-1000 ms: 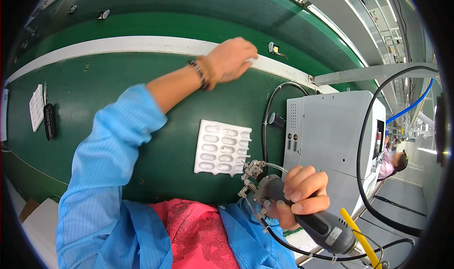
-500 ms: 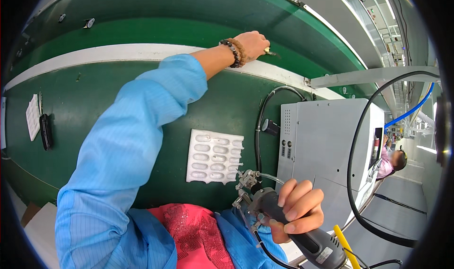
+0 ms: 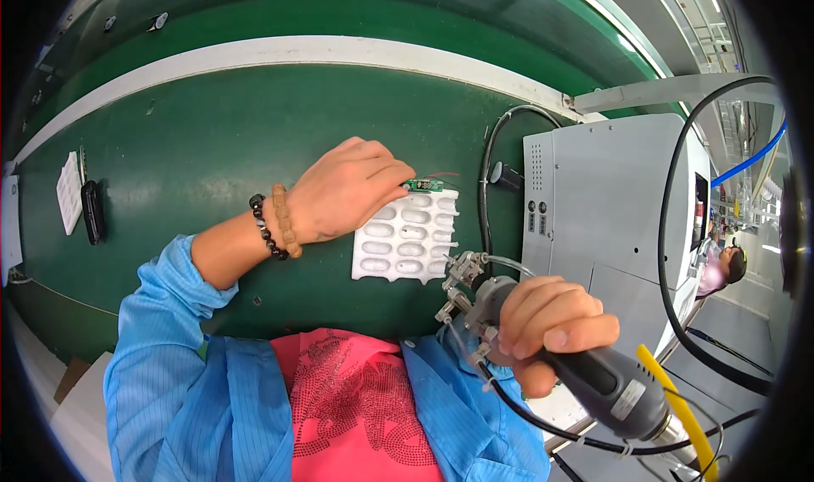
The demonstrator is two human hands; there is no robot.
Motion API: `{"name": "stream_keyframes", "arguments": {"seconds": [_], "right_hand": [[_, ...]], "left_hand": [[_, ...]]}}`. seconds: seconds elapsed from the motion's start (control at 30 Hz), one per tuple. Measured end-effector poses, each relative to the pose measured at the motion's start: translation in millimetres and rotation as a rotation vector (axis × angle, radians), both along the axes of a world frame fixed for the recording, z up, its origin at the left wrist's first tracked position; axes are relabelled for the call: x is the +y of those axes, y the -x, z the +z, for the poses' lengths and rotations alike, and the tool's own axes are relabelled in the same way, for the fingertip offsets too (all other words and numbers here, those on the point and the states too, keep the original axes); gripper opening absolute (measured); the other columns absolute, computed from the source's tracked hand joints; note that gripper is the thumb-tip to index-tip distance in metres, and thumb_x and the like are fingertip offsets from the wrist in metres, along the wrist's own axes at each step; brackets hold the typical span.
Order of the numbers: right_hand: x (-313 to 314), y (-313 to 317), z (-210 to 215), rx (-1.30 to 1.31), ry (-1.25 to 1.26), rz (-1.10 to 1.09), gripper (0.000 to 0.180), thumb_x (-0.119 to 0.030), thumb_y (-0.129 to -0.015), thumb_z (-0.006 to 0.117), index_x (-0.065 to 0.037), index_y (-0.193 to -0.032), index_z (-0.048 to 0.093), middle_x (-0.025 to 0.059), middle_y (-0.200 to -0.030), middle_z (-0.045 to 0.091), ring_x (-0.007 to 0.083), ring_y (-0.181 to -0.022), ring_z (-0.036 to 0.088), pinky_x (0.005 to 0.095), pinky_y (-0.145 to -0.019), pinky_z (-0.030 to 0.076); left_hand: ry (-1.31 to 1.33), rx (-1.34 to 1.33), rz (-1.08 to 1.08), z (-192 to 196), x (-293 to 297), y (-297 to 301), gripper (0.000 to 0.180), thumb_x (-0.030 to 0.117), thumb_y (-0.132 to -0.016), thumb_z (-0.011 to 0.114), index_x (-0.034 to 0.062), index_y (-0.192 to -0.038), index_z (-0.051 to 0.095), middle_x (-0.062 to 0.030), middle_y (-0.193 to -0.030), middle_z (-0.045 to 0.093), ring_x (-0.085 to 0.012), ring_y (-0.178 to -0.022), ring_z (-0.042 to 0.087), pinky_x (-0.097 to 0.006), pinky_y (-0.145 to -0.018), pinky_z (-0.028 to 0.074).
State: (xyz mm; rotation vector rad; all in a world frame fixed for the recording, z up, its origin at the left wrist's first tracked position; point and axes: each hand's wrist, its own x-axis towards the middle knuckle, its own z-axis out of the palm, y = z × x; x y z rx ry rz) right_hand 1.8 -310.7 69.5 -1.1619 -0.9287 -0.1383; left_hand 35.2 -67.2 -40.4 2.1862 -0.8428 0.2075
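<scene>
My left hand (image 3: 343,195) pinches a small green circuit board (image 3: 421,185), lying crosswise, at the far edge of the white blister tray (image 3: 407,236) on the worktop (image 3: 212,134). My right hand (image 3: 551,325) grips a grey power tool (image 3: 585,372), tip toward the tray.

The left hand (image 3: 343,194) has come back from the white stripe at the far edge of the green bench (image 3: 212,134) and now sits at the far edge of the white tray (image 3: 407,236), pinching a small green board (image 3: 421,185); half a second ago it was stretched to the stripe
</scene>
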Motion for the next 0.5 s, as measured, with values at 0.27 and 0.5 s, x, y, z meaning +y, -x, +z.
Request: {"name": "stream_keyframes", "arguments": {"seconds": [0.27,0.5], "right_hand": [[-0.6,6.6,12.6,0.069,0.007,0.017,0.051,-0.036,-0.081,0.083,0.001,-0.096,0.050,0.0044,-0.061,0.056,0.0174,-0.046,0.057,0.0286,-0.042,0.048],[2.0,9.0,14.9,0.116,-0.017,-0.014,0.058,-0.044,-0.079,0.083,0.001,-0.095,0.050,0.0035,-0.061,0.056,0.0168,-0.046,0.057,0.0287,-0.044,0.048]], "left_hand": [[-0.112,-0.050,0.041,-17.0,-5.5,16.8,0.026,0.016,-0.085,0.070,0.0042,-0.108,0.065,-0.0063,-0.103,0.067,-0.0258,-0.103,0.059,-0.040,-0.088,0.047],[-0.051,-0.024,0.132,-25.6,-16.6,26.2,0.031,0.014,-0.081,0.074,0.0033,-0.108,0.064,-0.0091,-0.104,0.063,-0.0273,-0.102,0.058,-0.039,-0.088,0.048]]}}
